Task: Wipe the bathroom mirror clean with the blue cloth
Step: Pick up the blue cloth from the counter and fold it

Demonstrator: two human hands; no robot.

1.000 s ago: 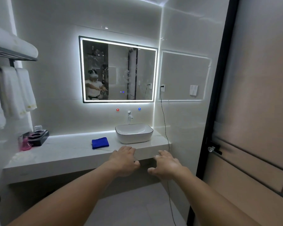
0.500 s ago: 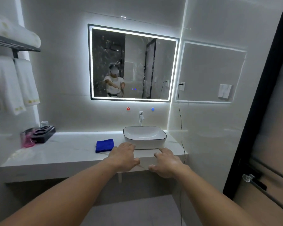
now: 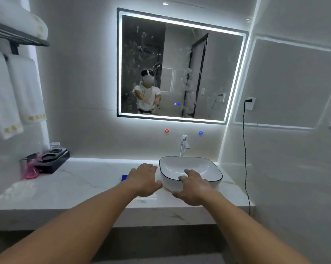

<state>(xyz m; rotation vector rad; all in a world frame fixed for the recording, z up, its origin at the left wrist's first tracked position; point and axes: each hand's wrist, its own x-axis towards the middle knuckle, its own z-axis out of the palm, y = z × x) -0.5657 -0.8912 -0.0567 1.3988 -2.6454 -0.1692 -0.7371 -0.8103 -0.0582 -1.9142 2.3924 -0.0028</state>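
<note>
A lit, black-framed mirror [image 3: 181,65] hangs on the wall above the counter, with white splashes and smears across its glass. The blue cloth [image 3: 124,177] lies on the white marble counter [image 3: 75,187] left of the basin; only its left edge shows, because my left hand [image 3: 144,179] hovers over it with fingers spread, holding nothing. My right hand [image 3: 193,187] is stretched out in front of the basin, fingers apart and empty.
A white basin [image 3: 204,168] with a chrome tap [image 3: 184,143] stands at the counter's right. A black tray with glasses [image 3: 50,159] and a pink item [image 3: 30,171] sit far left. White towels [image 3: 18,92] hang on a rack at left. A black cable [image 3: 244,149] hangs down the right wall.
I have come closer to the counter and the view has swung left. Both hands have reached forward; my left hand now covers most of the blue cloth.
</note>
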